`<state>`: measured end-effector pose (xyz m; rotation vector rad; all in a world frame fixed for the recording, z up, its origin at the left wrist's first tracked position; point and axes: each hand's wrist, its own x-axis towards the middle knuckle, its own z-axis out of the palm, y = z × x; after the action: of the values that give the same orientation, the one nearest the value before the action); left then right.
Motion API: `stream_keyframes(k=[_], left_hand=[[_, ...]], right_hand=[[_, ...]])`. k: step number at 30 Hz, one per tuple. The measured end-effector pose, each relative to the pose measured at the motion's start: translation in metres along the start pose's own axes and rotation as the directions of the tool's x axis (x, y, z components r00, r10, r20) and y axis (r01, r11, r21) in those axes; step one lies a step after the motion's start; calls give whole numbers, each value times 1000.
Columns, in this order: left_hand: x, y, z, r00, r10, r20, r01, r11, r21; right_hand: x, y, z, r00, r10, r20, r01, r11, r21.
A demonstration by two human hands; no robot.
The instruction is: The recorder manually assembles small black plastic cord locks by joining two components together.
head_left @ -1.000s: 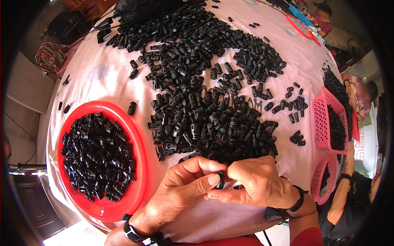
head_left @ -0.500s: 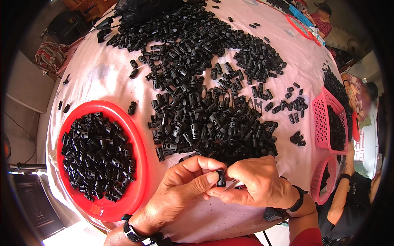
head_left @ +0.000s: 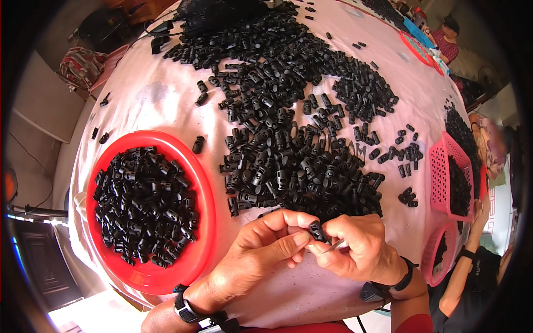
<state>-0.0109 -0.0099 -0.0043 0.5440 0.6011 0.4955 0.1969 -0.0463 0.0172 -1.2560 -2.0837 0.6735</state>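
My left hand (head_left: 261, 252) and my right hand (head_left: 363, 252) meet at the table's near edge, fingertips pinched together on one small black plastic piece (head_left: 316, 230). A thin metal bit (head_left: 333, 246) shows in my right fingers. Just beyond the hands lies a wide heap of the same black pieces (head_left: 294, 139) on the pale pink tablecloth (head_left: 150, 100). To the left stands a round red bowl (head_left: 202, 222) filled with several black pieces (head_left: 144, 202).
Pink mesh baskets (head_left: 441, 172) holding black pieces stand at the right edge, another (head_left: 430, 261) lower down. A second person's arm (head_left: 466, 261) reaches in at the lower right. Stray pieces (head_left: 198, 145) lie near the bowl. More people sit at the far right corner.
My fingers have shifted slightly on the black piece; the hands stay in the same spot at the near edge. The heap and the bowl have not moved.
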Motion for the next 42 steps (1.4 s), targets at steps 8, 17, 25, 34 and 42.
stream_keyframes(k=[8, 17, 25, 34, 42], left_hand=[[-2, -1, -2, 1000, 17, 23, -16, 999, -35], [0, -2, -3, 1000, 9, 26, -9, 1000, 5], [0, -2, -4, 996, -9, 83, 11, 1000, -20], [0, -3, -2, 997, 3, 80, 0, 999, -37], [0, -1, 0, 1000, -16, 7, 16, 1000, -7]], right_hand=[[1, -1, -2, 999, 37, 23, -38, 998, 57], [4, -3, -2, 999, -15, 46, 15, 1000, 8], [3, -2, 4, 998, 15, -53, -10, 995, 97], [5, -6, -1, 999, 19, -35, -16, 997, 77], [2, -5, -2, 999, 20, -33, -17, 996, 90]])
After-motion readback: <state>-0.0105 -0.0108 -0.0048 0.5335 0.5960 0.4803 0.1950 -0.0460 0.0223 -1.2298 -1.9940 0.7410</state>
